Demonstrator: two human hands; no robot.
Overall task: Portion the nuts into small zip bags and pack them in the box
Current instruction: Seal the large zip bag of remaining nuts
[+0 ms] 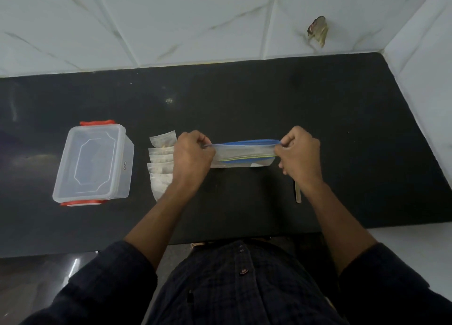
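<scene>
A large clear zip bag (pixel 243 153) with a blue zip strip is stretched between my hands above the black counter. My left hand (pixel 193 153) pinches its left end, and my right hand (pixel 299 153) pinches its right end. Several small zip bags (pixel 161 161) holding nuts lie in an overlapping row just left of my left hand, partly hidden by my wrist. A clear plastic box (pixel 94 162) with red clips and its lid on sits further left.
A thin pale stick (pixel 298 192) lies on the black counter (pixel 244 100) beside my right wrist. White marble-tiled walls close the back and right side. The counter's front edge runs right by my body.
</scene>
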